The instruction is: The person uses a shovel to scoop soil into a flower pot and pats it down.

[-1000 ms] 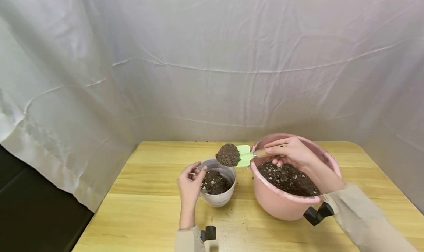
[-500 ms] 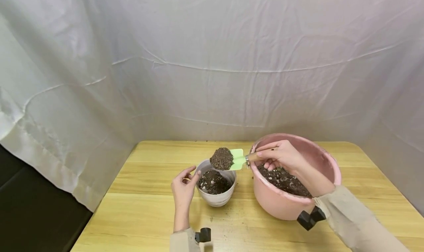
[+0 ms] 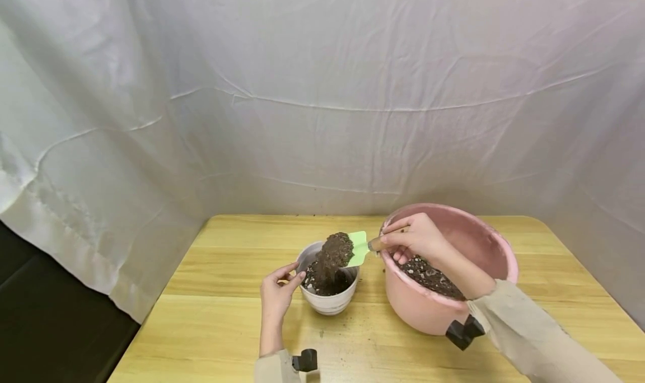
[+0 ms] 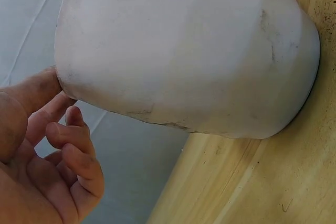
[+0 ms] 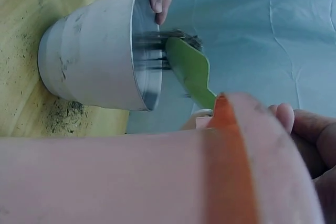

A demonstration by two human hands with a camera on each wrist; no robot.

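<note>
My right hand [image 3: 415, 238] grips the wooden handle of a small trowel with a light green blade [image 3: 358, 247] [image 5: 190, 72]. The blade is tipped over a small white pot [image 3: 329, 300] [image 4: 184, 51] [image 5: 94, 61], and dark soil [image 3: 331, 258] slides off it into the pot. My left hand [image 3: 277, 290] [image 4: 47, 150] touches the pot's left rim with thumb and fingertips, the other fingers loosely curled. A large pink bucket [image 3: 496, 243] [image 5: 131, 182] holding dark soil stands under my right wrist.
The pots stand on a light wooden table [image 3: 227, 327] with soil crumbs scattered on it. A white cloth backdrop [image 3: 322, 92] hangs behind and drapes over the table's left corner. The table's left edge drops to a dark floor.
My right hand carried the loaded trowel left and down from the bucket rim to above the white pot and tipped it; the soil now pours off. My left hand stayed at the pot's rim.
</note>
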